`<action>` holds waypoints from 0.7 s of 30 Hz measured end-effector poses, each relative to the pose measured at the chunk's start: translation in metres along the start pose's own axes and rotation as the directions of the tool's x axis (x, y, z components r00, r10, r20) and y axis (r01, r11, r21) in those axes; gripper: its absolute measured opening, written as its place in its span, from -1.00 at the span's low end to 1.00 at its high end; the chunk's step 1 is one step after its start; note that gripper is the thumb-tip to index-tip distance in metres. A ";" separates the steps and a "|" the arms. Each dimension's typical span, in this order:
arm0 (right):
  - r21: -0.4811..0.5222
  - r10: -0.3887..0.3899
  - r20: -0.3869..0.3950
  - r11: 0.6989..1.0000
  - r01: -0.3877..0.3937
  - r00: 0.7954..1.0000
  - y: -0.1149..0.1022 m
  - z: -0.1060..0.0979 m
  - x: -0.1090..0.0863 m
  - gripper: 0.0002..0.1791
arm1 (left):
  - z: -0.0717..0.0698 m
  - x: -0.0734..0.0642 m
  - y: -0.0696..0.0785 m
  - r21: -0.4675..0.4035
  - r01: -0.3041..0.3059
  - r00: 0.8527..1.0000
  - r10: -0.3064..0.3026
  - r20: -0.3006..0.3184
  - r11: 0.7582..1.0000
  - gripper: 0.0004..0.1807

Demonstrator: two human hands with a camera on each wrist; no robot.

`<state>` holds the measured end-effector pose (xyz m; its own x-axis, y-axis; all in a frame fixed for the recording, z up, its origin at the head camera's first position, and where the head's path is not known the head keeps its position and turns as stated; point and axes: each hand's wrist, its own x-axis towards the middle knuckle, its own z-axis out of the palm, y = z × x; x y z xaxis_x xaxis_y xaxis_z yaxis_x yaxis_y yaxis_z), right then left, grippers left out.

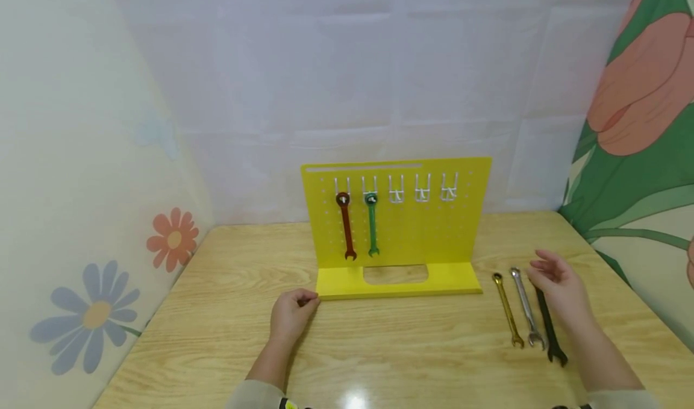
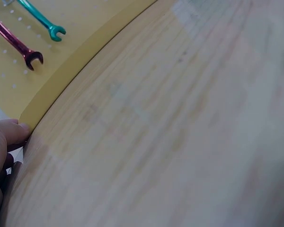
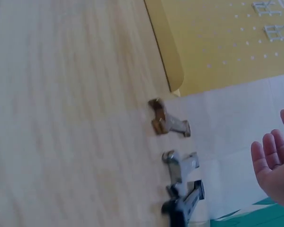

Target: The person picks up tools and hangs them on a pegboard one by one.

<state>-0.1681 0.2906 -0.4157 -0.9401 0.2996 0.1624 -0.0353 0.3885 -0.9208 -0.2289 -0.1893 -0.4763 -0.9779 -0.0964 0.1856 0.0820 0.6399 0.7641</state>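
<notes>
probably stiff, weighty and slick — best gripped mid-shank — the black wrench [image 1: 547, 323] lies on the table [image 1: 406, 343] by the right hand [image 1: 561, 288], whose loose fingers hold nothing; the left hand [image 1: 291, 317] touches the yellow board [image 1: 401, 234], pinching or not i cannot tell.

Qty: 5 combo wrenches [image 1: 372, 228], 5 wire hooks [image 1: 396, 192], 1 ylw. pegbd. [image 1: 423, 234], 1 tbl. [image 1: 211, 312]

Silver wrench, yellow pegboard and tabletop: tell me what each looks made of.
Silver wrench: probably polished metal, given its bright highlights. Yellow pegboard: perhaps painted metal or plastic, being smooth and evenly coloured. Tabletop: wood or wood-look laminate, showing grain and a glossy reflection.
</notes>
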 end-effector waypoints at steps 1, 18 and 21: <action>-0.018 0.012 -0.005 1.000 -0.012 1.000 0.002 -0.001 -0.001 -0.60 | 0.000 0.000 0.000 0.001 0.006 1.000 -0.006 0.004 1.000 -0.92; -0.123 0.126 -0.020 0.984 -0.128 0.992 0.025 -0.012 -0.005 -0.38 | -0.002 -0.002 0.003 0.015 0.015 1.000 -0.016 0.017 1.000 -0.91; -0.164 0.175 -0.002 0.971 -0.173 0.985 0.027 -0.014 -0.004 -0.36 | -0.001 -0.001 0.003 0.013 0.013 1.000 -0.014 0.017 1.000 -0.91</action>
<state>-0.1603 0.3116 -0.4369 -0.9313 0.3643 -0.0003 0.1834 0.4683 -0.8643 -0.2272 -0.1886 -0.4736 -0.9820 -0.0923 0.1647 0.0662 0.6486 0.7582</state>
